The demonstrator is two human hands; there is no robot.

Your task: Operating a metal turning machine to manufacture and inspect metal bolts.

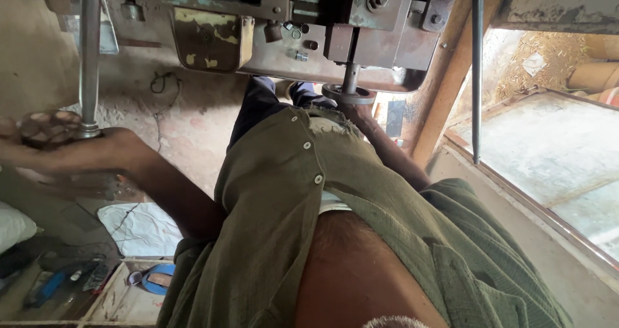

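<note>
Workshop with an earthen floor [187, 122], seen down the front of the person's body; straw [548, 57] and a pale slab [554, 147] lie to the right.

(a) We note first the worn metal machine [290, 25], which spans the top of the view. The person stands close against it, so that both controls fall within arm's reach.

(b) The olive shirt [290, 205] fills the centre and hides much of the right arm.

(c) The left hand [64, 154], blurred, lies at the foot of an upright steel rod [89, 57]. Its fingers curl closed about the round handwheel [46, 127] there, a grasp that we judge suited to turning it.

(d) The right forearm runs up towards the small disc [349, 95] on the spindle beneath the machine's head. We place the right hand [358, 111] just under that disc, but the shirt covers it, and we cannot tell how its fingers stand or whether they grip anything.

(e) A thin rod [476, 77] hangs at the right, apart from both hands.

(f) A white cloth [142, 228] and a blue tape roll [158, 278] lie low at the left, out of use.
</note>
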